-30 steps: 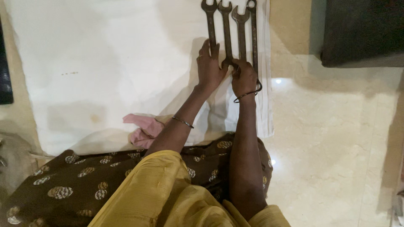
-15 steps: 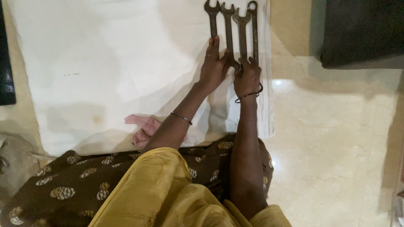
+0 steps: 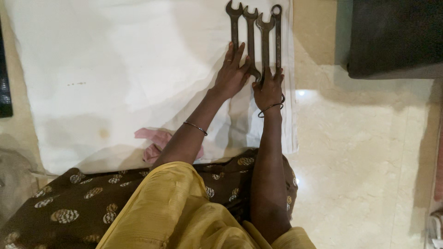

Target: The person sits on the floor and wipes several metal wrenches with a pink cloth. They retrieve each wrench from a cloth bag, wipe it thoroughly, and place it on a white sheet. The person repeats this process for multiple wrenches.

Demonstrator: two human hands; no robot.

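Hands [image 3: 251, 80] touch spanners [image 3: 256, 32], seemingly near cloth [image 3: 290, 115] edge.

A wide white cloth [image 3: 115, 69] lies spread over the pale polished stone floor [image 3: 364, 161], with a faint brownish stain near its lower left part. A crumpled pink rag [image 3: 154, 140] rests at the cloth's near edge, just by a brown garment with cream round motifs [image 3: 78, 203]. A yellow fabric [image 3: 170, 216] drapes over that garment. At the upper right sits a dark boxy object [image 3: 397, 37], well apart from the cloth.
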